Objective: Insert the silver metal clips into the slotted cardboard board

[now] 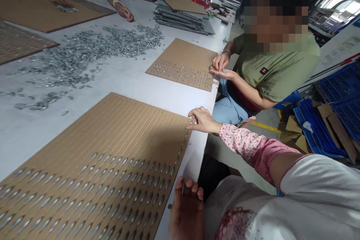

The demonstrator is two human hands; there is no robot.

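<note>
My right hand (204, 120), in a pink patterned sleeve, reaches over the far right corner of a ribbed brown board (132, 120). Its thumb and forefinger close around a small silvery oval piece (192, 122) at that corner. Rows of similar pieces cover the board's near part, and a line of them runs along its right edge. Below, my left hand (187, 208) is palm up beside the board's right edge, fingers slightly curled and apart. The palm lies in shadow, and no piece can be made out in it.
Loose silvery pieces (98, 50) lie heaped on the white table (180, 99). A person in green (281, 67) works at another board (182, 54). Another person's hands (125, 12) are at the upper left. Stacked boards (180, 17) stand farther back; blue crates (320, 127) are at right.
</note>
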